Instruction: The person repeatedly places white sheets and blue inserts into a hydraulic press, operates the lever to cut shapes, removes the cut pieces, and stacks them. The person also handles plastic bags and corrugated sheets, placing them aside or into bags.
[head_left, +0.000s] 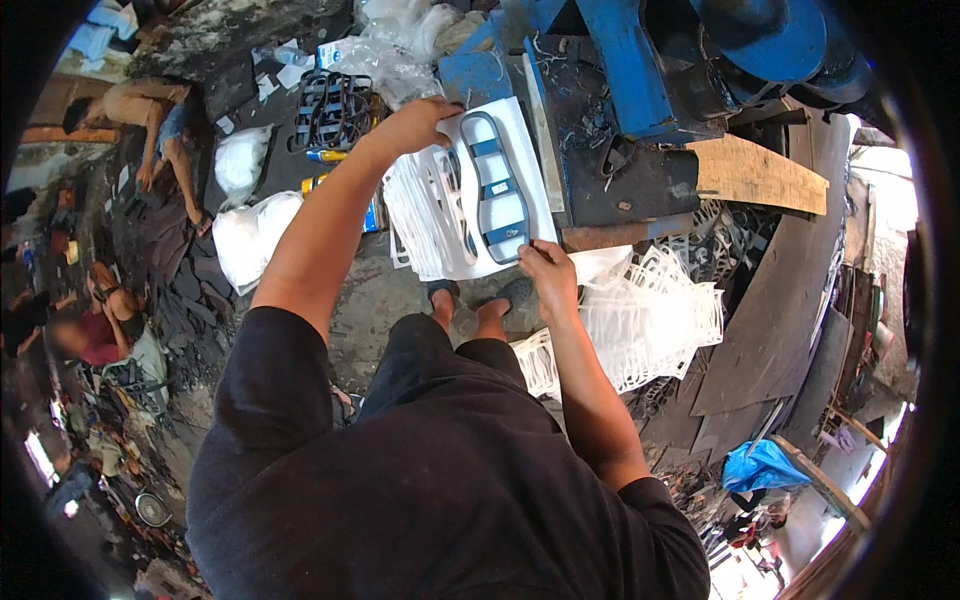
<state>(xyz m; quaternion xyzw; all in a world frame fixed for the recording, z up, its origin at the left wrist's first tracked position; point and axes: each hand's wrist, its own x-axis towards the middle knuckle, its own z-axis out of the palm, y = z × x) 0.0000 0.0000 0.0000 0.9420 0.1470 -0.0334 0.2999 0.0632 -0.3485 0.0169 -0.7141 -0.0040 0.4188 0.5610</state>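
Note:
In front of me a sole-shaped cutting die (497, 190), a blue-grey outline with cross bars, lies on a white sheet (541, 180). My left hand (425, 124) is at the sheet's far left edge, beside the far end of the die, with thumb and fingers apart. The fingers of my right hand (549, 275) are closed on the near end of the die. Left of the die is a stack of white sheets with cut-out openings (415, 215), partly beneath it.
White cut-out sheets (650, 310) are heaped to the right. A blue machine (630, 70) stands at the far right. Dark sole-shaped frames (330, 110) and white bags (255, 235) lie leftward. Two people, one bending (150, 115) and one in red (98, 335), are at left.

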